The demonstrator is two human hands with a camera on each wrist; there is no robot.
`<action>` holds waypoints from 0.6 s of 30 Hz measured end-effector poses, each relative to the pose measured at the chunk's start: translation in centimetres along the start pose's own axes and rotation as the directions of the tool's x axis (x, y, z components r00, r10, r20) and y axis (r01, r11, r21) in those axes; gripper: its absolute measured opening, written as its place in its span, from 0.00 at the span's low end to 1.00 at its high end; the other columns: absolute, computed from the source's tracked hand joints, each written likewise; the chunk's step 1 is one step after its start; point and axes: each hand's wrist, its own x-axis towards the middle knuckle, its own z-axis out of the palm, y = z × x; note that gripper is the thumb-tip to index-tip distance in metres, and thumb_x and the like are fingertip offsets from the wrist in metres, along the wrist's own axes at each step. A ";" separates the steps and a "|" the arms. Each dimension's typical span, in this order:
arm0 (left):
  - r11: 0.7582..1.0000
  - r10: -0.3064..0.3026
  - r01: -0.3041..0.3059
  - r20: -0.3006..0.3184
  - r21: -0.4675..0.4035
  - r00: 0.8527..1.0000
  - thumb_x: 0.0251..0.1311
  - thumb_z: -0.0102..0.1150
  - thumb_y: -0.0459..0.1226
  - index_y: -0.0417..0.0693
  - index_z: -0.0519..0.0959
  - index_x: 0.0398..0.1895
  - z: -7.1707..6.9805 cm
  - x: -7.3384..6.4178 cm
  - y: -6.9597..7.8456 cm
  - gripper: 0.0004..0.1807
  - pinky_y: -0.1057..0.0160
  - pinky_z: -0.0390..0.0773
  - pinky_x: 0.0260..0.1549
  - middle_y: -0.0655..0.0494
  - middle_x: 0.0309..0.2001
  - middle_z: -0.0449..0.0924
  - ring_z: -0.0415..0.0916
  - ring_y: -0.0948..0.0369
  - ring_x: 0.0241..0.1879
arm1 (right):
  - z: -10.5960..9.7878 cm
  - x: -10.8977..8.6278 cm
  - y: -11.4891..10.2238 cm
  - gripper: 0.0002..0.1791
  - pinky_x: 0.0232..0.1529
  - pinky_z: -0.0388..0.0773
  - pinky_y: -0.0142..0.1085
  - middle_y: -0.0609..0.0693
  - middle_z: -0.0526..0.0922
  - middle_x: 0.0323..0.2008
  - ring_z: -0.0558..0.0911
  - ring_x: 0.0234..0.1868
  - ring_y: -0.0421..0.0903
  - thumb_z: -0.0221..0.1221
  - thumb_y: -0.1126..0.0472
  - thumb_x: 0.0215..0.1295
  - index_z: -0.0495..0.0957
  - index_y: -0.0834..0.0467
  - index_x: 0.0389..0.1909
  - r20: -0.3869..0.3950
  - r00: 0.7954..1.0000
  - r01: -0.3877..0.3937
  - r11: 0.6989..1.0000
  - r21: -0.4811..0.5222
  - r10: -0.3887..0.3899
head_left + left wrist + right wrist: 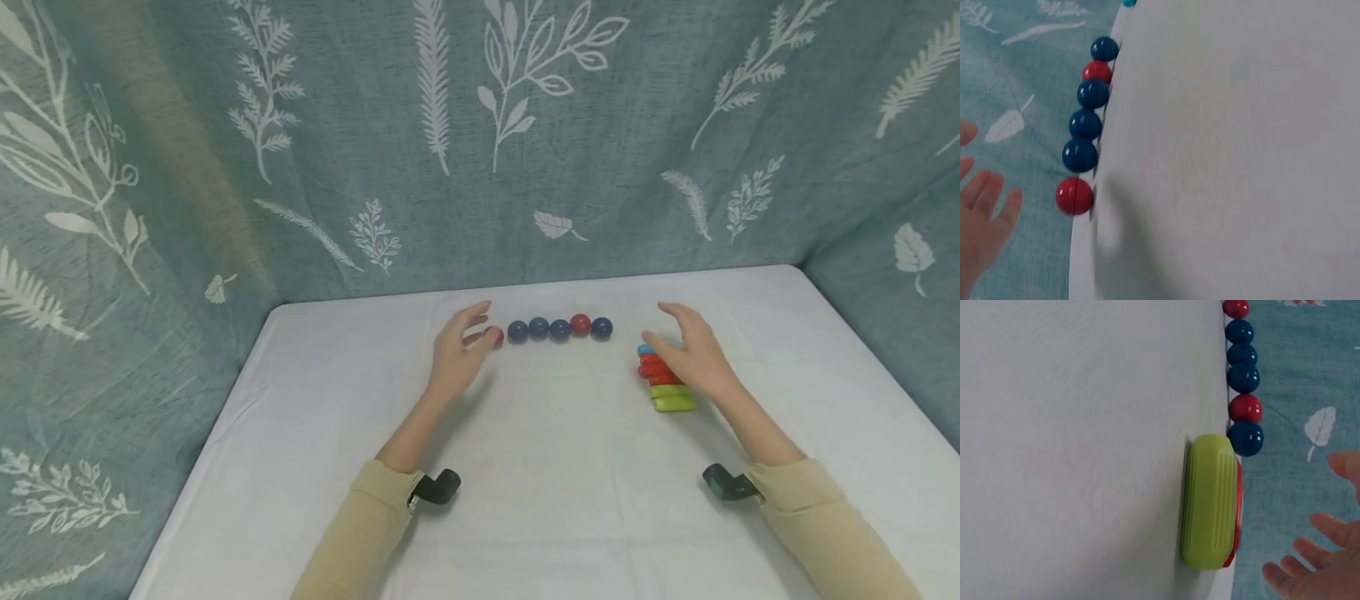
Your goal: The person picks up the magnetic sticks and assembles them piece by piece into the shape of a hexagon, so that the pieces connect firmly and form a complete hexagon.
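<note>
A row of glossy balls, dark blue and red, lies near the back of the white table. My left hand [459,354] is at the row's left end, its fingers spread and overlapping a red ball [498,337] in the head view. In the left wrist view, a gap shows between the fingers and that red ball [1074,196]. My right hand [697,357] hovers with fingers apart over a stack of rounded bars: blue [646,350], red [660,372] and ridged lime green [675,403]. It partly hides them. Neither hand holds anything.
Between the end balls sit several dark blue balls [560,330] and another red ball [581,324]. A white cloth [525,467] covers the table, whose back edge lies close behind the balls. A patterned green-blue curtain [465,225] hangs behind and at the sides.
</note>
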 end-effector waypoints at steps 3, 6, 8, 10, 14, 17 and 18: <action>0.996 -0.047 0.048 0.019 -0.077 0.999 0.65 0.59 0.34 0.43 0.75 0.60 0.8 0.2 0.3 0.20 0.57 0.74 0.55 0.46 0.58 0.77 0.75 0.53 0.56 | -0.2 0.0 0.5 0.35 0.65 0.58 0.59 0.68 0.56 0.70 0.56 0.70 0.66 0.52 0.48 0.73 0.58 0.66 0.71 0.019 1.000 -0.025 0.999 0.024 0.025; 0.990 -0.084 0.089 0.050 -0.112 0.995 0.64 0.60 0.35 0.43 0.77 0.58 1.7 0.5 0.5 0.19 0.56 0.72 0.56 0.46 0.55 0.79 0.76 0.54 0.54 | -0.5 -0.1 0.9 0.33 0.65 0.60 0.57 0.68 0.56 0.70 0.57 0.70 0.65 0.52 0.48 0.73 0.60 0.65 0.70 0.041 0.997 -0.060 0.997 0.046 0.058; 0.988 -0.099 0.107 0.075 -0.114 0.992 0.64 0.60 0.35 0.44 0.78 0.57 2.4 0.8 0.5 0.18 0.55 0.70 0.58 0.46 0.55 0.79 0.77 0.55 0.53 | -0.6 0.0 1.1 0.33 0.64 0.60 0.57 0.68 0.56 0.70 0.58 0.69 0.66 0.52 0.48 0.73 0.61 0.63 0.70 0.057 0.995 -0.088 0.994 0.060 0.084; 0.986 -0.108 0.119 0.101 -0.115 0.989 0.64 0.60 0.35 0.44 0.78 0.56 3.1 1.0 0.5 0.17 0.54 0.70 0.58 0.45 0.54 0.79 0.77 0.56 0.53 | -0.7 0.0 1.4 0.31 0.63 0.62 0.58 0.67 0.56 0.70 0.58 0.69 0.66 0.51 0.48 0.73 0.63 0.62 0.69 0.070 0.991 -0.114 0.992 0.061 0.110; 0.989 -0.099 0.114 0.146 -0.099 0.984 0.64 0.60 0.35 0.43 0.78 0.55 4.5 1.4 0.8 0.17 0.56 0.71 0.57 0.46 0.53 0.80 0.77 0.55 0.52 | -0.9 0.0 1.8 0.29 0.61 0.63 0.60 0.66 0.59 0.70 0.60 0.68 0.66 0.50 0.47 0.73 0.66 0.59 0.68 0.094 0.985 -0.151 0.988 0.044 0.147; 0.988 -0.093 0.114 0.189 -0.103 0.978 0.63 0.61 0.33 0.40 0.78 0.55 5.4 1.7 1.7 0.17 0.57 0.72 0.56 0.46 0.53 0.80 0.77 0.52 0.53 | -0.8 0.1 2.1 0.29 0.60 0.63 0.61 0.66 0.61 0.68 0.60 0.67 0.66 0.51 0.47 0.73 0.67 0.60 0.67 0.115 0.982 -0.153 0.987 0.038 0.148; 0.988 -0.090 0.112 0.202 -0.102 0.975 0.62 0.61 0.33 0.40 0.78 0.55 5.8 1.8 1.7 0.18 0.58 0.73 0.56 0.46 0.53 0.80 0.77 0.51 0.54 | -0.8 0.2 2.2 0.28 0.60 0.63 0.61 0.66 0.62 0.68 0.61 0.67 0.66 0.51 0.47 0.73 0.68 0.61 0.66 0.122 0.982 -0.152 0.988 0.039 0.146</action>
